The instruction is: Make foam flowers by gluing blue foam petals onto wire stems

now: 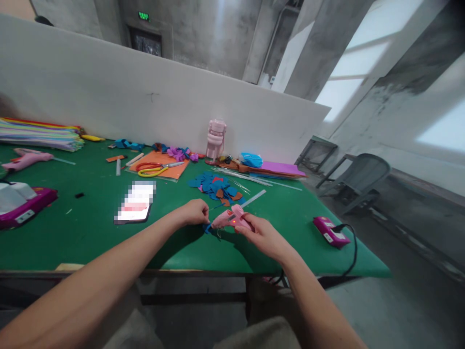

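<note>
My right hand (262,236) is wrapped round a pink glue gun (232,218) whose small red light is on and whose nozzle points left. A clear glue stick (254,198) sticks out of its back. My left hand (194,212) is closed in a pinch on a small blue felt piece (208,228) right at the nozzle, low over the green table (90,228). Just beyond the hands lies a pile of blue and brown felt cut-outs (218,186).
A phone (135,208) lies left of my hands. Yellow-handled scissors (158,168) rest on orange sheets. A pink bottle (216,139) stands by the white partition. A second glue gun (27,159) and a magenta box (22,203) are at far left, a magenta power strip (331,231) at right.
</note>
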{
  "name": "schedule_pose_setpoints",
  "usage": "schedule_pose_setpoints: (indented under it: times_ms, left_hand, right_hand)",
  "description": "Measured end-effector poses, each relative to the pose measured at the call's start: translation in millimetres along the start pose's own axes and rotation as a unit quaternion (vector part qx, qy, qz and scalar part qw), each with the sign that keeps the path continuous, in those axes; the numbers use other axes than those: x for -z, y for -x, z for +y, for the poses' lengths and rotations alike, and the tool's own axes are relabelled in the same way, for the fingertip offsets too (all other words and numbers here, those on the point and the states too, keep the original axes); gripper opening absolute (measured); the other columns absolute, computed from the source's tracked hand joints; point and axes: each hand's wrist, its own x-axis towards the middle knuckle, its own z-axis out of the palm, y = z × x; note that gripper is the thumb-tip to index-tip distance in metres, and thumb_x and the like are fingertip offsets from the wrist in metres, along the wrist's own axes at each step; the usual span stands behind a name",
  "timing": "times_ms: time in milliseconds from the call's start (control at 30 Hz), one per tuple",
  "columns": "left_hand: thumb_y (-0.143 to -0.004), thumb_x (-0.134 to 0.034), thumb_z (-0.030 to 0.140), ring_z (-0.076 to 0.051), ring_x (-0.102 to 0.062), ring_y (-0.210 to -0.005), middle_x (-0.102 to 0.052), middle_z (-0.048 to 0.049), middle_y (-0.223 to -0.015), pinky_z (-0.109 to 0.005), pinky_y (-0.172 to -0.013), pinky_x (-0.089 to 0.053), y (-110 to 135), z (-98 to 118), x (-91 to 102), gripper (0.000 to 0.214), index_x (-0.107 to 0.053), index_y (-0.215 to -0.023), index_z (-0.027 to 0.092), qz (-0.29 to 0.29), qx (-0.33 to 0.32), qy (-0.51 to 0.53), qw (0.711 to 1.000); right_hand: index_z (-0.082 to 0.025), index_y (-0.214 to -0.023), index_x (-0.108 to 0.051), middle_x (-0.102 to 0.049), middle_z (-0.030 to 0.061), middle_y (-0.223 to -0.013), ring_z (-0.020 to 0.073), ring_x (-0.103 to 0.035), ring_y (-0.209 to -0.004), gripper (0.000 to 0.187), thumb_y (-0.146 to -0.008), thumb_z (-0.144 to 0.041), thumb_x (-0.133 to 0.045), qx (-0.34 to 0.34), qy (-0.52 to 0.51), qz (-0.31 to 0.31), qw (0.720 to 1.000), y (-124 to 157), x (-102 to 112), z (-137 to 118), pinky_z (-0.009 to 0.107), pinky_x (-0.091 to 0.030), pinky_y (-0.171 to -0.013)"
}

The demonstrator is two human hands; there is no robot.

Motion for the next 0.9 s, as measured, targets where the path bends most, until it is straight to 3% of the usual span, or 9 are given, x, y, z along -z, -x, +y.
schedule_pose_setpoints:
  times_ms: [900]
  left_hand:
    - [-0.059,-0.060,0.021,-0.012,-0.052,-0.058,-0.059,0.0016,-0.056,-0.020,-0.050,-0.033,2.7,2.0,3.2,0.007,-0.063,-0.060,0.015,-0.007,0.002,-0.004,1.000]
  right_hand:
    - [-0.015,-0.091,-0.058,-0.056,0.0014,-0.075,0.0120,-0.044,-0.063,0.030,-0.083,-0.040,-0.044,-0.006,0.014,0.007,1.000,1.0,2.8,2.0,0.023,-0.033,-0.058]
